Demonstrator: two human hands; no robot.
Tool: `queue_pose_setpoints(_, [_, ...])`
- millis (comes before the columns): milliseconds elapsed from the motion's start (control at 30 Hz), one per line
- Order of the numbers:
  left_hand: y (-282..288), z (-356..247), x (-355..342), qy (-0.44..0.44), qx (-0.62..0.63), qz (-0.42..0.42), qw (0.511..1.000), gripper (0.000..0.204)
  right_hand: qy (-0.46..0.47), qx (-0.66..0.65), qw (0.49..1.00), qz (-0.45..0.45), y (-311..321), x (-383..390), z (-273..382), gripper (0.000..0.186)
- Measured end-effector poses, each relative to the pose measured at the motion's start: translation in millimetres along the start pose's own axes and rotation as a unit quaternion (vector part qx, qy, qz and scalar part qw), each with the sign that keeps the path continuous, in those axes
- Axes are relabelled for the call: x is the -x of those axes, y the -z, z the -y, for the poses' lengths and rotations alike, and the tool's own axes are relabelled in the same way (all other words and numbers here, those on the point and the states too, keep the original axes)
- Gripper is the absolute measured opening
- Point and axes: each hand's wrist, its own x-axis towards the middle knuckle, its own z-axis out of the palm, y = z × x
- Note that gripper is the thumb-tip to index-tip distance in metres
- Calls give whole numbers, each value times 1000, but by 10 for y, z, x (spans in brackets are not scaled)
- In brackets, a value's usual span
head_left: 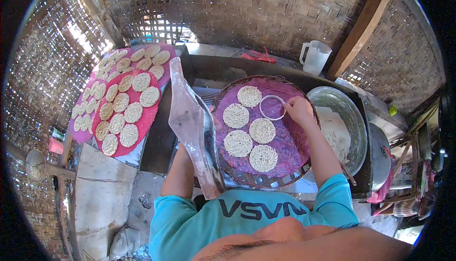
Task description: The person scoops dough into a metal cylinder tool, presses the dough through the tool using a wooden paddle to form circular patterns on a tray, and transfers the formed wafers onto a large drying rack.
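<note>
My right hand [300, 110] pinches the edge of a thin white ring [273, 119]. The ring lies on or just over a purple cloth [289, 142] spread across a round woven tray [281, 183]. Several pale round noodle-like discs sit on that cloth, such as the disc [262, 131] just below the ring. A long pale tool [186, 113], broad in the middle and narrow at both ends, stands left of the tray. Behind it my left forearm [179, 168] reaches forward. Only a sliver of my left hand [217, 121] shows by the tray's left edge; its fingers are hidden.
To the right stands a large metal basin [362, 118] with a white doughy mass [334, 130]. A translucent pitcher [315, 57] is at the back, near a red plastic piece [259, 56]. Pink cloths [142, 140] with several discs lie left. A wooden post [363, 25] rises back right.
</note>
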Motion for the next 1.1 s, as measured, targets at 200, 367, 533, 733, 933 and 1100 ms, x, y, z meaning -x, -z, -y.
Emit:
queue_pose_setpoints(200, [186,109,4,85,126,46,987,29,-14,9,1000,21,105,51,118,28])
queue_pose_setpoints(367, [-276,-34,-124,-82,-296,-2,952,36,114,-222,968,-7,333,475,396,43])
queue_pose_setpoints(533, [-950,-197,-434,-211,-625,42,750,45,23,-620,709,336,411,966,661,56])
queue_pose_setpoints(733, [-1016,-259,-1256,-21,181,252,950,64,-7,-640,685,349,674,842,226,57])
queue_pose_setpoints(933, [-1334,66,-1694,114,413,137,893,69,-71,-574,730,365,791,506,-179,59])
queue_pose_setpoints(1100, [-1297,605,-1790,77,434,111,891,65,-111,-432,837,316,860,314,-378,52])
